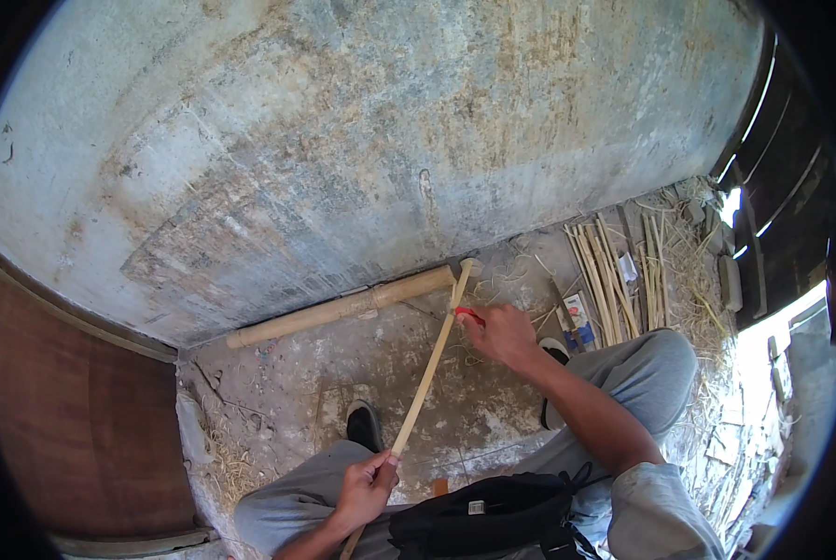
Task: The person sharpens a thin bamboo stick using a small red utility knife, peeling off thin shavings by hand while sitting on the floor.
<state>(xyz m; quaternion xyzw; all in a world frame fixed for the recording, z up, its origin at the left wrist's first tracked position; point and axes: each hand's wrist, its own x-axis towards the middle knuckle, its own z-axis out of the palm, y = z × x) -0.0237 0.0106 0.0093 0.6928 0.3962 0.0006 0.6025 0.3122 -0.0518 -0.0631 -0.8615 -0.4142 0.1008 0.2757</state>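
Bamboo strip (427, 373), pale and thin, running slantwise from lower left to upper right over the concrete floor (278, 392). Lower end gripped in the left hand (367, 485), fingers clenched round it near the knee; a short tail poking out below the fist. Upper end up by the thick pole (343, 306), touching or just beside its right tip, hard to tell which. Right hand (502, 334) just right of the strip, near its upper third, fingers curled round a small red tool (469, 315) whose tip meets the strip's edge. Strip itself straight, flat-sided, yellowish, narrow all along, a little broader at the top end.

Pole lying at the foot of the stained grey wall (390, 121), round, tan, with one node showing. Bundle of split slats (605, 271) lying to the right, well apart from the hands, amid straw litter. Black shoe (364, 425) under the strip's middle, grey trouser legs either side. Black bag (493, 518) on the lap, between the forearms.
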